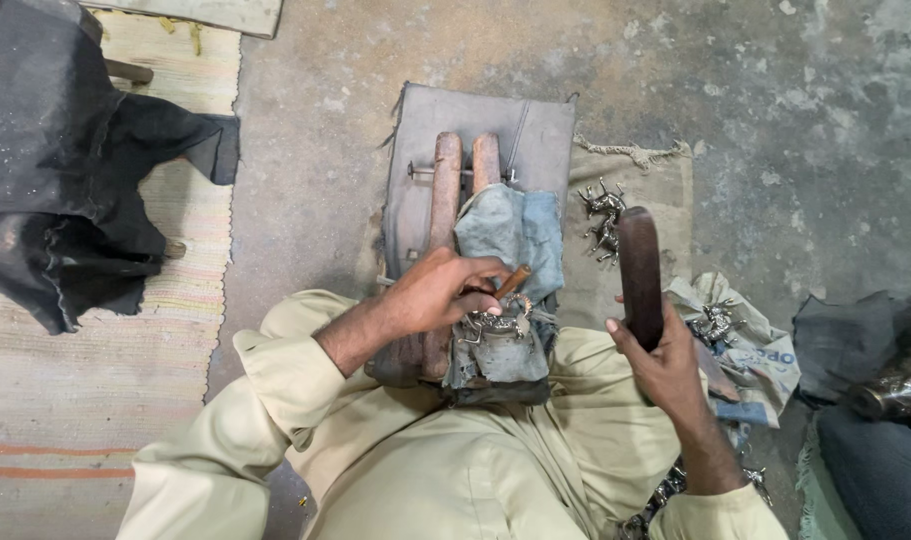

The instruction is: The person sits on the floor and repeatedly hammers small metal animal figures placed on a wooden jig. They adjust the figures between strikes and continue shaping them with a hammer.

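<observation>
Left grip (440,295) clamped on a small rod (513,281), pressing a metal figurine (493,325) just below it on the cloth-wrapped wooden block (445,190). Right grip (655,350) closed around a dark bar (639,275), raised. Bare concrete floor (755,120); striped mat (75,400) left.

Shiny metal figurine (492,324), worn wooden bars (445,190), rough concrete floor (775,120)

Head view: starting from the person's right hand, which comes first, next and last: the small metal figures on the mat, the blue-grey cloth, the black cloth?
From the right hand:
1. Small metal figures, just above it on the mat.
2. Blue-grey cloth, left, over the wooden block.
3. Black cloth, far left on the striped rug.
</observation>
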